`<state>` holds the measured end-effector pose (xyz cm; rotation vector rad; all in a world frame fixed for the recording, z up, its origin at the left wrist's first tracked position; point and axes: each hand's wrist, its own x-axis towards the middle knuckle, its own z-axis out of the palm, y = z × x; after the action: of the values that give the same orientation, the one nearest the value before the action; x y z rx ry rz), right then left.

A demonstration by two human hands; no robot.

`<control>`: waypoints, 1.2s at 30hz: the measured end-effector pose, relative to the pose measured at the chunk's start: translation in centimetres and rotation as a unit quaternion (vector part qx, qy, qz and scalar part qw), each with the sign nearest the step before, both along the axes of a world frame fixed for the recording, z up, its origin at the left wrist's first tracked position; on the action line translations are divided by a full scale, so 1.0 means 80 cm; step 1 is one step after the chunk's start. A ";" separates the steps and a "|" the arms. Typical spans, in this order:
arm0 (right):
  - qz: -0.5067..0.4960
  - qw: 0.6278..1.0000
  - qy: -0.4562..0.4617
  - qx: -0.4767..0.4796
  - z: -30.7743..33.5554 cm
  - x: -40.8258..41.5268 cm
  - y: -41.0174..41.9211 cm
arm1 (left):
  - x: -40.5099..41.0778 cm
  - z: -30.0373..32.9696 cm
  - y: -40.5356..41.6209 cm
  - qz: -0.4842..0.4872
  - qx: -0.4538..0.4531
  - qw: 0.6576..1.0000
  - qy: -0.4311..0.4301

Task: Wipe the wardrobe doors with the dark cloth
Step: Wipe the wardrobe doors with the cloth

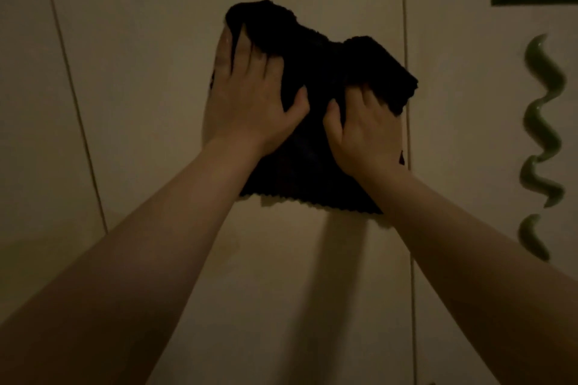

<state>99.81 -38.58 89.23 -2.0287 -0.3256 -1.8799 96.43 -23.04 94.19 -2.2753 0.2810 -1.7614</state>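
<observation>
Both hands press the cloth (316, 78) flat to the door (156, 40) — the left hand (250, 103) spread, fingers curled over the cloth's upper left edge, the right hand (366, 131) bunching its right side in closed fingers. The cloth sits high on the glossy middle panel, its right edge just beside the seam (406, 40). To wipe well, I'd keep the palms flat and the pressure even, work in overlapping passes toward the seam, and not let the hanging lower edge fold under. A green wavy handle (544, 122) lies on the next door.
</observation>
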 end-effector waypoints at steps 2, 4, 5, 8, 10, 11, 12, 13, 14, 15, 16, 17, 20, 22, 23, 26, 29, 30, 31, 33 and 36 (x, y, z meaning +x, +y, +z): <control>0.012 1.000 0.015 0.001 -0.010 -0.004 0.003 | -0.004 -0.015 0.002 -0.010 -0.018 1.000 0.000; 0.014 1.000 0.024 -0.010 -0.023 -0.008 0.005 | -0.008 -0.035 0.006 -0.011 -0.032 0.999 0.007; 0.008 1.000 0.020 -0.020 -0.033 -0.009 0.007 | -0.010 -0.048 0.010 -0.009 -0.036 0.999 0.013; -0.009 0.999 0.015 -0.049 -0.066 -0.010 0.014 | -0.015 -0.084 0.023 0.003 -0.042 0.999 0.029; -0.005 0.997 0.023 -0.068 -0.091 -0.014 0.024 | -0.020 -0.111 0.036 0.012 -0.051 0.998 0.038; 0.000 0.997 0.026 -0.076 -0.104 -0.017 0.031 | -0.022 -0.126 0.044 0.018 -0.057 0.997 0.043; 0.004 0.996 0.028 -0.082 -0.117 -0.019 0.038 | -0.025 -0.141 0.052 0.024 -0.063 0.996 0.049; 0.009 0.996 0.030 -0.088 -0.130 -0.021 0.045 | -0.027 -0.157 0.060 0.026 -0.069 0.996 0.057; 0.017 0.995 0.030 -0.092 -0.143 -0.023 0.053 | -0.030 -0.172 0.068 0.029 -0.074 0.995 0.064; 0.026 0.995 0.030 -0.094 -0.157 -0.025 0.060 | -0.032 -0.188 0.076 0.031 -0.078 0.994 0.073; 0.033 0.994 0.028 -0.096 -0.169 -0.026 0.067 | -0.034 -0.201 0.083 0.032 -0.081 0.993 0.081; 0.036 0.994 0.028 -0.096 -0.181 -0.026 0.071 | -0.035 -0.214 0.087 0.031 -0.082 0.992 0.090; 0.046 0.993 0.042 -0.098 -0.213 -0.026 0.080 | -0.039 -0.240 0.097 0.033 -0.069 0.990 0.117; 0.047 0.992 0.058 -0.106 -0.237 -0.028 0.087 | -0.040 -0.255 0.103 0.032 -0.054 0.990 0.130; 0.045 0.991 0.059 -0.109 -0.248 -0.029 0.091 | -0.040 -0.264 0.106 0.026 -0.047 0.990 0.134; 0.048 0.992 0.055 -0.106 -0.271 -0.034 0.102 | -0.038 -0.287 0.115 0.005 -0.021 0.991 0.133; 0.061 0.992 0.062 -0.093 -0.272 -0.033 0.105 | -0.036 -0.291 0.120 -0.005 -0.018 0.991 0.135; 0.073 0.990 0.072 -0.094 -0.271 -0.035 0.105 | -0.038 -0.291 0.119 -0.004 -0.020 0.990 0.143; 0.085 0.988 0.082 -0.094 -0.271 -0.037 0.106 | -0.040 -0.291 0.120 -0.006 -0.023 0.989 0.148; 0.114 0.984 0.103 -0.092 -0.266 -0.045 0.104 | -0.047 -0.289 0.119 -0.017 -0.031 0.987 0.156; 0.150 0.975 0.144 -0.080 -0.253 -0.060 0.105 | -0.056 -0.282 0.116 -0.023 -0.042 0.984 0.172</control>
<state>94.97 -30.15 69.01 -2.1756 -0.6809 -1.3967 91.93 -13.76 71.63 -2.6510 0.3302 -1.4150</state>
